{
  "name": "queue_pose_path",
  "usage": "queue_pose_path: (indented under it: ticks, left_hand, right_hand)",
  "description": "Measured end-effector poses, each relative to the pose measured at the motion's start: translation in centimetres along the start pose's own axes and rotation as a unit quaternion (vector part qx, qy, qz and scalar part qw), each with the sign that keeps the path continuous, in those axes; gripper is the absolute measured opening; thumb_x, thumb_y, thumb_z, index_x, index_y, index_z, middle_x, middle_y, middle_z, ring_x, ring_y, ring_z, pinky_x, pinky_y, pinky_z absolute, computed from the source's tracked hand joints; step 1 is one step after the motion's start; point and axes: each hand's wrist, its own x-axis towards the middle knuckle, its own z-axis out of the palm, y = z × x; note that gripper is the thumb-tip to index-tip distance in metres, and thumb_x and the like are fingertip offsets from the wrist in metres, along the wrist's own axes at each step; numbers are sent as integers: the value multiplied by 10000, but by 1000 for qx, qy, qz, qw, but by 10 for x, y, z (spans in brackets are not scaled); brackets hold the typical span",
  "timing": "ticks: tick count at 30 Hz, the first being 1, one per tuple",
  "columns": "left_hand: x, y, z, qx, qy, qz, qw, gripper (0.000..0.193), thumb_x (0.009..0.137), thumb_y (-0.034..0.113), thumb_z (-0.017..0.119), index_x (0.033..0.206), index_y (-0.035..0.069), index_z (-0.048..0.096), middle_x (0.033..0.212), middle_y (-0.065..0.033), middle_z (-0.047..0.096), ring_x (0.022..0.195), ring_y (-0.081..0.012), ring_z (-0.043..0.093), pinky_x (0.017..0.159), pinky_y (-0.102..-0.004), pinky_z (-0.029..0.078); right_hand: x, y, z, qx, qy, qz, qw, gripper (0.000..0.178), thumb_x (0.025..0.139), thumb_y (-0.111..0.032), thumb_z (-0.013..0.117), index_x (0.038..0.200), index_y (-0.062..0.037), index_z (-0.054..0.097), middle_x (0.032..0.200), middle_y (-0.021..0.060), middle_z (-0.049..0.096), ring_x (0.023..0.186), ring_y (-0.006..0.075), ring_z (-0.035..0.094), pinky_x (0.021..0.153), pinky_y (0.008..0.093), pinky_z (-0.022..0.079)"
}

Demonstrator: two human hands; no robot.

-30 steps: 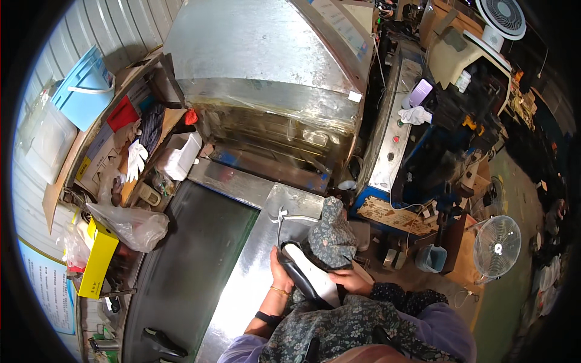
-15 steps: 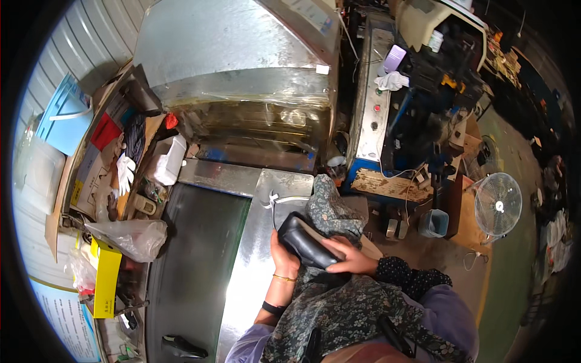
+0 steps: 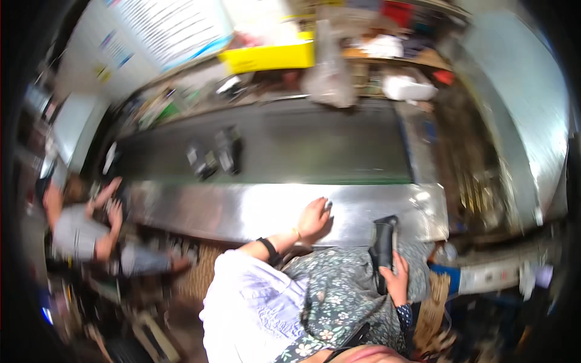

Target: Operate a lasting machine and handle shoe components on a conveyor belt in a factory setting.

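A black leather shoe [image 3: 381, 244] rests against my apron on the right, its toe pointing away from me. My right hand [image 3: 396, 281] is closed around its near end. Over the shiny metal ledge [image 3: 363, 206], my left hand [image 3: 313, 218] reaches out with its fingers drawn together. A small greyish thing shows at its fingertips, too blurred to name. Beyond the ledge, two more black shoes [image 3: 229, 150] stand side by side on the dark conveyor belt [image 3: 315, 145].
A co-worker [image 3: 82, 230] sits at the left end of the belt. Behind the belt are a yellow box [image 3: 269, 57], a clear plastic bag [image 3: 331, 75] and a cluttered shelf. To the right stands a large metal machine hood [image 3: 532, 115]. Motion smears the picture.
My view has swung left along the belt, bringing the co-worker and two shoes into sight. My left hand has left the shoe and moved over the ledge; the right still holds it.
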Motion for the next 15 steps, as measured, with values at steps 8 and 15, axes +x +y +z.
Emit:
queue_pose_path:
  ticks: [8,15]
  left_hand:
    - [-53,-55,-15,285,-26,-100,953,716,938,406,462,1441,-70,281,1487,-369,200,1406,-511,158,1150,-570,140]
    - [-44,-57,-18,293,-39,-114,949,733,953,427,414,1449,-86,246,1490,-384,172,1415,-514,124,1149,-584,106]
  right_hand:
    - [23,-14,-14,-39,-128,25,991,725,846,-143,692,1476,-83,339,1368,156,338,1213,300,441,1005,365,376]
    - [20,-15,15,-4,-67,87,994,720,828,-127,649,1479,-104,340,1415,176,306,1274,327,393,1020,397,358]
